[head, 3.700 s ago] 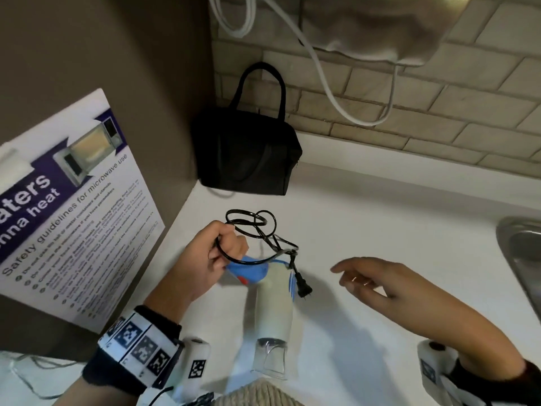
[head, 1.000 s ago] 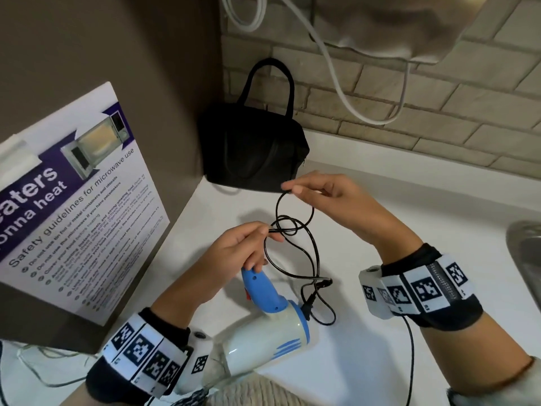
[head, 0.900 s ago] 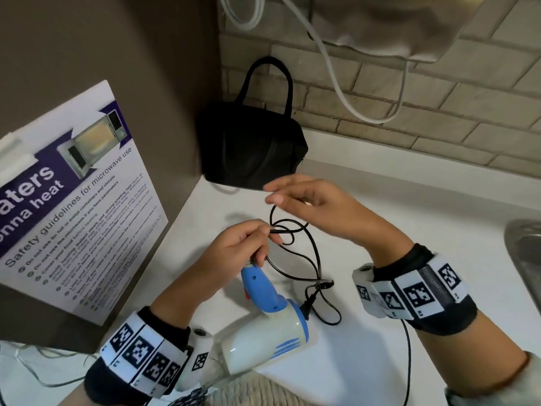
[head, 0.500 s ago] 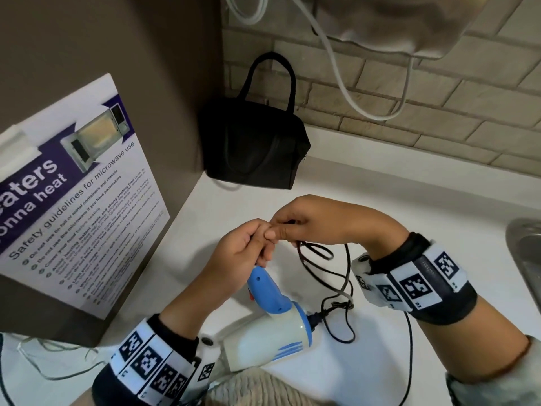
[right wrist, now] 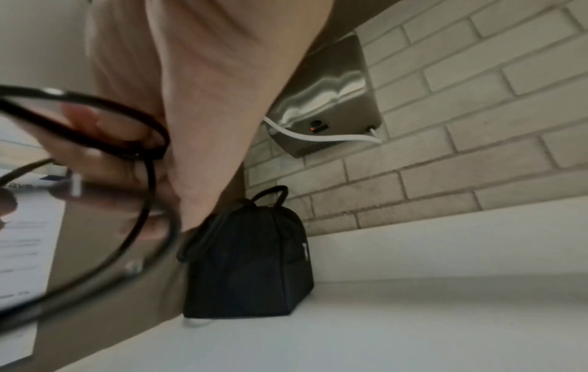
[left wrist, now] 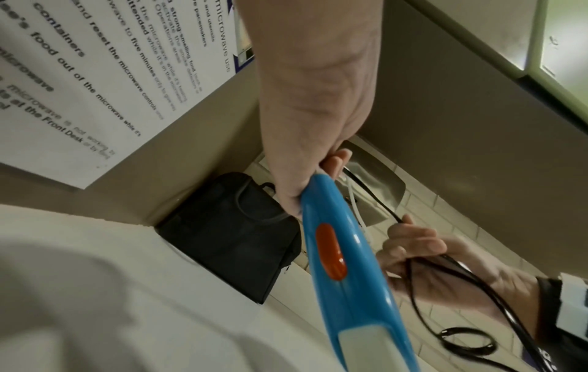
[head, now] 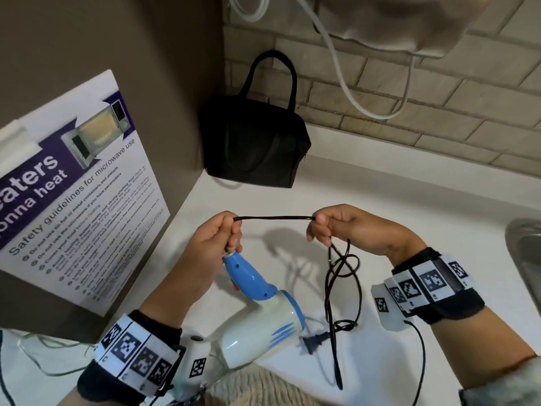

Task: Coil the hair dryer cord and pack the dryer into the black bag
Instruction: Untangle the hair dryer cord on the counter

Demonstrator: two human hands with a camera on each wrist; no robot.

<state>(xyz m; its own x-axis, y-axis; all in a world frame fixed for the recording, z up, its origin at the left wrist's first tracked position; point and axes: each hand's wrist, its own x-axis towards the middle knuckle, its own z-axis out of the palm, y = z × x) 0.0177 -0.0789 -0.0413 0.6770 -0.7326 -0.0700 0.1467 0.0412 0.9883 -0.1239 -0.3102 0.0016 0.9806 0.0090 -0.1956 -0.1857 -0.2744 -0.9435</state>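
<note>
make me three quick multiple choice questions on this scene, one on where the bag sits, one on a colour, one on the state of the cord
1. Where is the black fabric bag?
A. in the steel sink
B. in the counter's back corner by the brick wall
C. hanging from the left wrist

2. What colour is the handle of the white plastic hair dryer?
A. blue
B. green
C. yellow

3. How is the thin black cord between the hands?
A. coiled neatly round the dryer
B. stretched in a straight line
C. plugged into the wall

Answers: 1 B, the bag stands upright on the white counter where the brick wall meets the brown panel. 2 A, the left hand grips the tip of a blue handle bearing an orange switch. 3 B, the left hand and right hand pull a stretch of cord straight, while the rest hangs in loose loops with the plug lying on the counter.
</note>
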